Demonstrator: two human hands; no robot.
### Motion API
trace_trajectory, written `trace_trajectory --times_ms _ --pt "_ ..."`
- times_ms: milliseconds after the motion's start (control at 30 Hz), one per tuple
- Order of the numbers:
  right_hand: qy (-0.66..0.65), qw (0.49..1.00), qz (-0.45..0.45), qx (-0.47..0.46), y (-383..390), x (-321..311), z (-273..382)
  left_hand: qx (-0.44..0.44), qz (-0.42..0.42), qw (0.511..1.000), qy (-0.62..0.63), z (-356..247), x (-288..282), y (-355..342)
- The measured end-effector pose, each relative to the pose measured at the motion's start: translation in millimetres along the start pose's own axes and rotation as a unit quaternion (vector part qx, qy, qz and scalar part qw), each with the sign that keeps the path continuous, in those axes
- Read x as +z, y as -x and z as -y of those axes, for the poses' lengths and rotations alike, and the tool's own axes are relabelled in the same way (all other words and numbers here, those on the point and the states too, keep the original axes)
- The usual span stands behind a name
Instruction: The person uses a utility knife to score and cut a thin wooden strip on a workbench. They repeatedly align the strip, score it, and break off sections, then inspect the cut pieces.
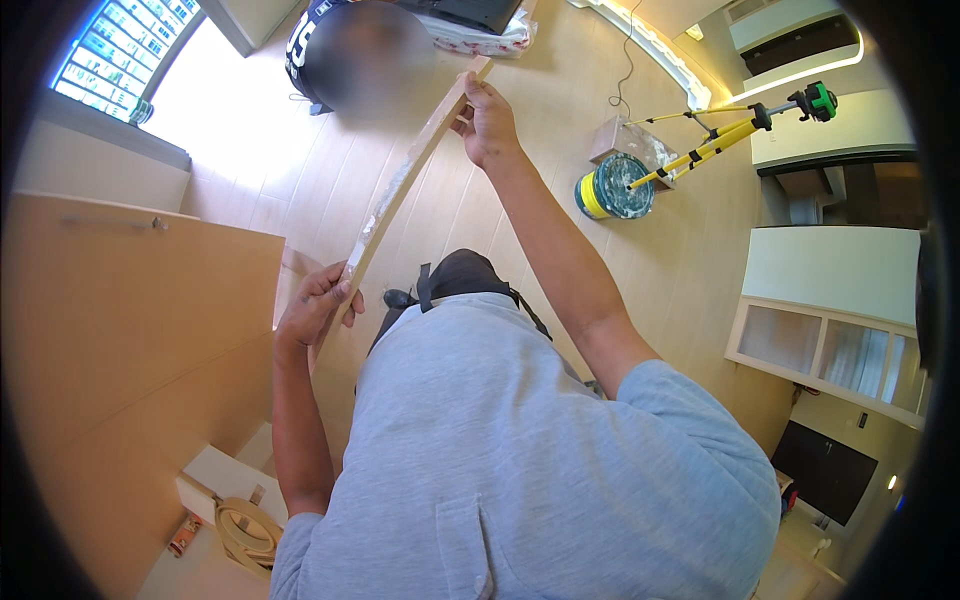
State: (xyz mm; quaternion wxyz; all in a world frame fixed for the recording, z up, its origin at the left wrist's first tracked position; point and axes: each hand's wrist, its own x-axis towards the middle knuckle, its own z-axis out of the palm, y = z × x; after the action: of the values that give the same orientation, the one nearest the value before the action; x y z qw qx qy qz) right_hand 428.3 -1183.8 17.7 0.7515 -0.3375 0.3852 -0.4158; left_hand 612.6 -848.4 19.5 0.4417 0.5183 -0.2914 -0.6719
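A long, narrow wooden strip (408,180) slants across the space in front of me, its far end up and to the right. White smears, perhaps glue or filler, run along its middle. My left hand (318,303) grips the strip toward its near end, thumb on top and fingers curled beneath. Close to the far end, my right hand (487,122) pinches it between thumb and fingers. Part of the near end is hidden behind my left hand.
A yellow tripod (715,145) with a green device stands at right, by a lidded bucket (622,187). Another person (330,60) is low on the floor ahead. A large wooden panel (140,330) stands at left, above coiled edging strip (245,530). White cabinets (830,275) line the right.
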Motion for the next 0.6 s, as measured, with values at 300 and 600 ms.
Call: trace_trajectory --times_ms 300,600 --pt "-0.056 0.997 0.061 0.011 -70.5 0.4 5.1 -0.052 -0.099 0.991 -0.076 -62.3 -6.9 -62.5" --pt "-0.062 0.986 0.140 0.069 -191.9 -12.3 27.4 -0.073 -0.204 0.973 -0.078 -117.2 8.1 -167.3"
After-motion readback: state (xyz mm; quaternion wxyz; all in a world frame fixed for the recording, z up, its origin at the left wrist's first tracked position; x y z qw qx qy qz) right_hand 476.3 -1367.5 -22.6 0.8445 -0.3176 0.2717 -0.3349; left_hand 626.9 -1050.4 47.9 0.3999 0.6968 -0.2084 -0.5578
